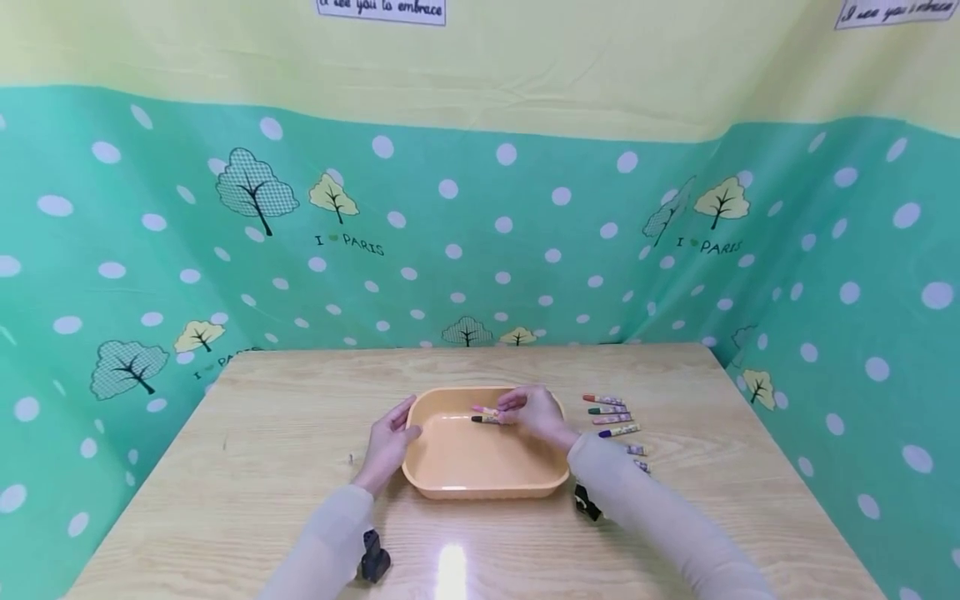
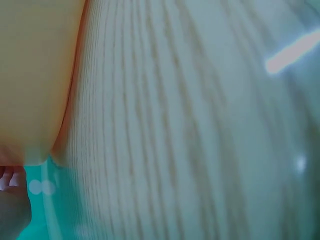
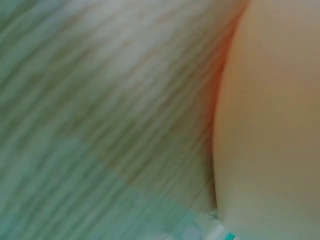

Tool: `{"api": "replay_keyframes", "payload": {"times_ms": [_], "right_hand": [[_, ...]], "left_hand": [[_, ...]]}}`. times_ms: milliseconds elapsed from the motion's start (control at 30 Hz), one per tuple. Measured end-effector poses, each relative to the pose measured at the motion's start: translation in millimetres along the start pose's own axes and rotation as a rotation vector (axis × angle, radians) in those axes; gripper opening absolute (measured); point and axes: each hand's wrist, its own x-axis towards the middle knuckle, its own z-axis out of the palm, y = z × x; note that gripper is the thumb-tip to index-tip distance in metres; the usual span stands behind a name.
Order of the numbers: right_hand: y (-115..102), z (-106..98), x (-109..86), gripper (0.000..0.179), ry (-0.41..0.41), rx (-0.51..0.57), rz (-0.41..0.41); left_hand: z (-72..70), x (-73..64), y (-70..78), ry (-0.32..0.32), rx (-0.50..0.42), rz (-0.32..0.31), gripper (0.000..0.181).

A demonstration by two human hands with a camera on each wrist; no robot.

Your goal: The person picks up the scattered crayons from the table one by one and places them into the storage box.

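A peach-orange plastic tray [image 1: 480, 482] with rounded corners stands in the middle of the table. My left hand [image 1: 386, 443] grips its left rim, thumb over the inner side and fingers along the outside. Over the tray's back right part is my right hand [image 1: 534, 412], its fingertips pinching a pink crayon [image 1: 484, 409]. A black-tipped crayon [image 1: 486, 419] lies just below it in the tray, its right end by the fingers. In the left wrist view the tray wall [image 2: 35, 75] and part of the left hand [image 2: 14, 205] show; in the right wrist view, only the tray wall [image 3: 270, 120].
To the right of the tray lies a loose column of several crayons, among them a red one [image 1: 603, 400], a green one [image 1: 609, 410] and a blue-tipped one [image 1: 619, 431]. The right sleeve [image 1: 637, 492] partly covers the nearest ones. A polka-dot curtain [image 1: 480, 250] encloses the wooden table [image 1: 285, 417].
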Motion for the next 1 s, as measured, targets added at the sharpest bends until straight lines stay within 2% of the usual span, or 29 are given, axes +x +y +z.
{"api": "replay_keyframes", "payload": {"times_ms": [133,300,500,667,1000], "right_hand": [[1.4,-0.6,2.1,0.023,-0.005,-0.001,0.02],[2.8,1.3,-0.1,0.023,-0.051,-0.063,0.039],[5.7,5.6,-0.8,0.022,-0.079,-0.1,0.005],[6.7,9.3,-1.4,0.023,-0.082,-0.096,-0.015],[2.5,5.2,-0.6,0.029,-0.052,-0.053,0.035]], "left_hand": [[0.8,3.0,1.9,-0.003,0.003,0.001,0.058],[1.0,3.1,-1.0,-0.002,0.007,-0.002,0.059],[0.6,0.2,-4.8,0.008,0.009,0.009,0.058],[-0.9,-1.7,-6.9,0.008,0.001,0.001,0.059],[0.8,-2.7,-4.1,0.004,-0.009,0.004,0.058]]}}
